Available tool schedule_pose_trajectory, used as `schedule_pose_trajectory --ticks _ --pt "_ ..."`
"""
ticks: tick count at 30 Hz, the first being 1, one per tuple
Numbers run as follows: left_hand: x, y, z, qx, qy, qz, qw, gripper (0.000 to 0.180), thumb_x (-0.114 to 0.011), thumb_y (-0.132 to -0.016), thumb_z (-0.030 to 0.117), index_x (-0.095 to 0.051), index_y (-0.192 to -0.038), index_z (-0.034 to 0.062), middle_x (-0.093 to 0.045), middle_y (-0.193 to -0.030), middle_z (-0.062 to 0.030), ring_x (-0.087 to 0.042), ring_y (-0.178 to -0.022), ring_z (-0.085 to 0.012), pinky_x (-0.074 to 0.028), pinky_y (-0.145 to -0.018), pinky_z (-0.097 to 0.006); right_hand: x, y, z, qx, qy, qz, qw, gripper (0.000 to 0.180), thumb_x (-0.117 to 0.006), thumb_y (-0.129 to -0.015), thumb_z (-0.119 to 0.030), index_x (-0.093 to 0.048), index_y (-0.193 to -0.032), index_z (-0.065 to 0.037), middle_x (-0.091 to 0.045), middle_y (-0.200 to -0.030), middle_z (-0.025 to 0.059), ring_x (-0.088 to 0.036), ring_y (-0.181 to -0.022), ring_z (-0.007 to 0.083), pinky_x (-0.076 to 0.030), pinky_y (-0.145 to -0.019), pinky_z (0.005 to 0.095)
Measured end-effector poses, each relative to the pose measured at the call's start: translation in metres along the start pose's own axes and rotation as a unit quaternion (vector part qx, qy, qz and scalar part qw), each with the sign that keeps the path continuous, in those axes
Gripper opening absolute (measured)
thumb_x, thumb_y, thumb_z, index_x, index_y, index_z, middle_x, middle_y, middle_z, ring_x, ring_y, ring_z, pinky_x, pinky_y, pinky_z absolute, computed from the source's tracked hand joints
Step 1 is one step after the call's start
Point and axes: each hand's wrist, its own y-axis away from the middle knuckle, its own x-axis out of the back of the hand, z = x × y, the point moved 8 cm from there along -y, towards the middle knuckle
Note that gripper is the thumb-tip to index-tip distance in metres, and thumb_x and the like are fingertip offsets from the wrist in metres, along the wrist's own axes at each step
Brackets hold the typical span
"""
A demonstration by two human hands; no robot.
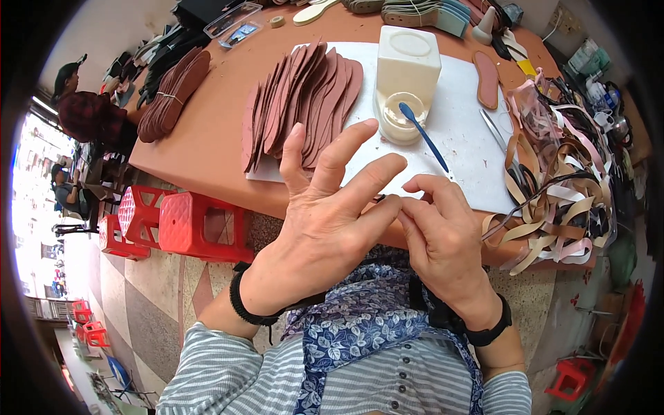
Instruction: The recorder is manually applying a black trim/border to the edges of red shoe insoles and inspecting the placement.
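Over the table's near edge, my left hand has its fingers spread, back upward, thumb hidden beneath. Its index fingertip meets the pinched fingers of my right hand; what they hold, if anything, is too small to make out. Beyond my left hand, reddish-brown insoles stand fanned in a row on a white sheet. To their right is a cream plastic container with a round, open-mouthed cup at its near side. A blue-handled brush leans across the cup's rim, apart from both hands.
Tied insoles lie at the table's left. Tangled straps cover the right end, beside scissors and a single insole. Red stools stand at the near left. Another person is at the far left.
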Motion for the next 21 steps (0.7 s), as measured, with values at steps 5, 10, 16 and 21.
schedule_pose_trajectory --ticks 5,10,16,21 --pt "-0.006 -0.003 0.0 -0.013 0.015 -0.029 0.999 0.016 -0.07 -0.071 0.013 -0.076 -0.086 0.0147 -0.065 -0.12 0.0016 -0.044 -0.134 -0.0268 -0.008 -0.118 -0.053 -0.001 0.002 -0.002 0.022 0.043 -0.002 0.999 0.013 -0.069 -0.079 -0.005 -0.069 -0.091 -0.002 -0.062 -0.101 0.0078 -0.061 -0.082 0.0248 -0.046 -0.07 0.0357" --pt "-0.003 0.0 -0.014 0.014 0.023 -0.031 0.999 0.004 -0.071 -0.074 0.01 -0.071 -0.077 0.0114 -0.067 -0.112 0.0014 -0.045 -0.134 -0.0271 -0.009 -0.119 -0.051 0.008 0.003 0.011 -0.009 0.014 -0.028 0.999 0.018 -0.068 -0.084 -0.01 -0.069 -0.101 -0.004 -0.066 -0.101 0.0094 -0.063 -0.087 0.0249 -0.044 -0.075 0.0375" --pt "0.0 0.003 -0.026 0.031 0.016 -0.032 0.999 0.011 -0.077 -0.072 0.009 -0.069 -0.078 0.0127 -0.067 -0.11 0.0015 -0.045 -0.133 -0.0271 -0.012 -0.117 -0.051 0.024 0.023 0.06 -0.168 -0.068 -0.067 0.981 0.022 -0.061 -0.094 -0.014 -0.068 -0.109 -0.001 -0.069 -0.087 0.0137 -0.066 -0.081 0.0273 -0.045 -0.079 0.0344" --pt "0.004 0.003 -0.03 0.046 0.01 -0.021 0.999 0.014 -0.078 -0.071 0.008 -0.069 -0.081 0.014 -0.067 -0.109 0.0032 -0.045 -0.133 -0.0276 -0.014 -0.116 -0.053 0.027 0.034 0.077 -0.202 -0.112 -0.075 0.97 0.023 -0.061 -0.093 -0.015 -0.068 -0.107 0.001 -0.069 -0.091 0.0156 -0.067 -0.081 0.0268 -0.048 -0.076 0.0334"
